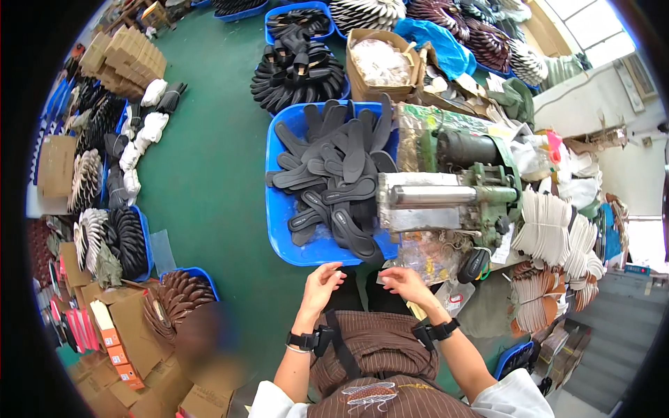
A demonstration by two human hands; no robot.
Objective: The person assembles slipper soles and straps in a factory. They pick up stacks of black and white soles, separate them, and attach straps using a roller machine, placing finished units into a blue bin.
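Lying in blue tub (279, 237), black insoles (354, 150) beyond 2 hands (323, 285) (408, 284).

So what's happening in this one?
A person's left hand and right hand both appear empty, fingers loosely bent, close to the near edge of a blue tub. Dark insoles lie heaped in the tub. Neither hand is on the machine with a metal roller just to the right.
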